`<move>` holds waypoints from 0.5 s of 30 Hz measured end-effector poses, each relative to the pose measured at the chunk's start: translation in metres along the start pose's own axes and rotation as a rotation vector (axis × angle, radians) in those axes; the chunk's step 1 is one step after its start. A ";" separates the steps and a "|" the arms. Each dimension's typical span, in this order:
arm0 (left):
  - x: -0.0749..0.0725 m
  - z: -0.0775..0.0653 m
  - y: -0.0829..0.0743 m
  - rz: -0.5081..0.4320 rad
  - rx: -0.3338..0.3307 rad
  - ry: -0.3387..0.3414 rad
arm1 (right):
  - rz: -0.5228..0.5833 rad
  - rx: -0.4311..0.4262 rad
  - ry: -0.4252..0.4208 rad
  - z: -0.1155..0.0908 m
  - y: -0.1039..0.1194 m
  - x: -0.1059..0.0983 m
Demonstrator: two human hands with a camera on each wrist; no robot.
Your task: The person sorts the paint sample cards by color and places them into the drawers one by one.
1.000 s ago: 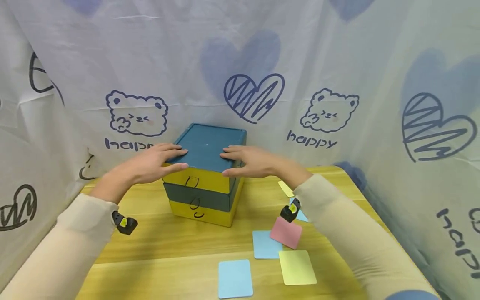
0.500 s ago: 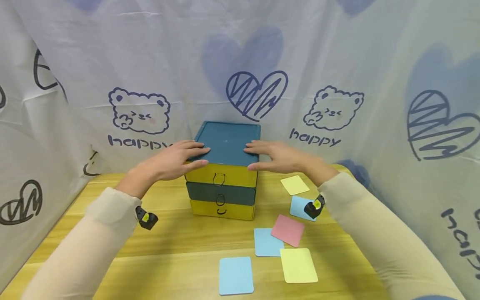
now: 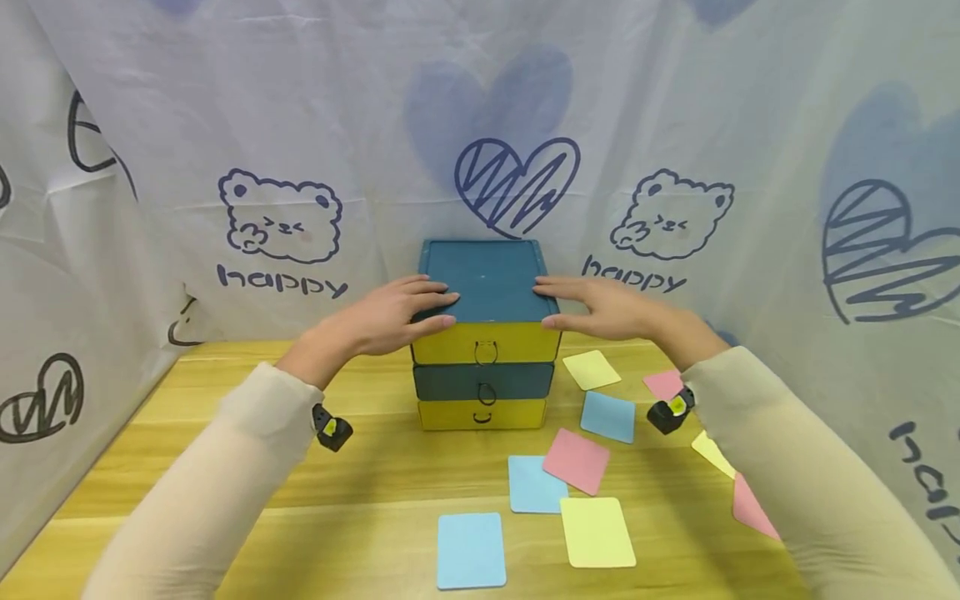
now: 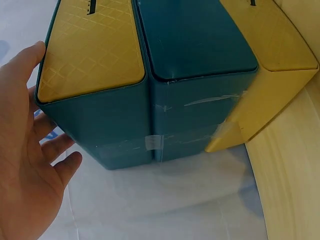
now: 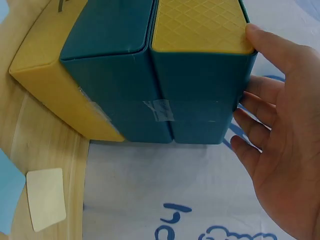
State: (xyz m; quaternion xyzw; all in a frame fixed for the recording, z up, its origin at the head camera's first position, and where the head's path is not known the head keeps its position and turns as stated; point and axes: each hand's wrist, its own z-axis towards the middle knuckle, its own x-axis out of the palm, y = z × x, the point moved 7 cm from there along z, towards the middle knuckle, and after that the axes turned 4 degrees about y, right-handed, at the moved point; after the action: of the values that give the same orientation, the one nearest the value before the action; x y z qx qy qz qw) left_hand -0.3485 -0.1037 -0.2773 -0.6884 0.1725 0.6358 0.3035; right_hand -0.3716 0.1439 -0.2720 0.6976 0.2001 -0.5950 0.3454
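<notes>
A small stacked drawer box (image 3: 487, 283) with a blue-green top stands at the back of the wooden table. Its drawer fronts go yellow, blue-green, yellow from top to bottom, each with a thin black loop pull, and all are pushed in. My left hand (image 3: 393, 317) rests on the top's left edge, fingers extended, thumb by the front corner. On the opposite edge lies my right hand (image 3: 611, 308) in much the same pose. Clear tape spans the box's side (image 5: 200, 100) in the right wrist view. Both wrist views show fingers over the top face and the thumb near the upper drawer.
Square paper cards lie to the right and front: blue (image 3: 471, 550), yellow (image 3: 597, 532), pink (image 3: 576, 461) and several more. Some are partly hidden by my right sleeve (image 3: 802, 467). A printed white curtain (image 3: 360, 100) hangs close behind the box and along the sides.
The drawer box has shifted right and turned, so its front now faces me squarely. Both hands have travelled right with it, staying on its top. Cards by the right arm show more.
</notes>
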 end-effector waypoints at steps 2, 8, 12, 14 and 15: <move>0.001 0.004 -0.001 0.000 -0.002 -0.004 | 0.008 0.010 0.000 -0.003 -0.003 -0.001; 0.004 0.014 -0.006 -0.011 -0.001 -0.029 | 0.009 0.037 -0.010 -0.009 -0.011 -0.003; 0.003 0.020 -0.010 -0.014 0.011 -0.042 | 0.013 0.053 -0.032 -0.014 -0.015 -0.004; 0.002 0.021 -0.011 -0.016 0.014 -0.040 | 0.025 0.059 -0.035 -0.016 -0.016 -0.004; 0.002 0.021 -0.011 -0.023 0.013 -0.036 | 0.032 0.066 -0.038 -0.017 -0.015 -0.004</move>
State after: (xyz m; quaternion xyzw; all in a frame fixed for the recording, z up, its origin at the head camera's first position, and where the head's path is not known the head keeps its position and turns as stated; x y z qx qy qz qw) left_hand -0.3572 -0.0819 -0.2773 -0.6769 0.1631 0.6434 0.3183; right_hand -0.3715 0.1667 -0.2710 0.7002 0.1627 -0.6088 0.3355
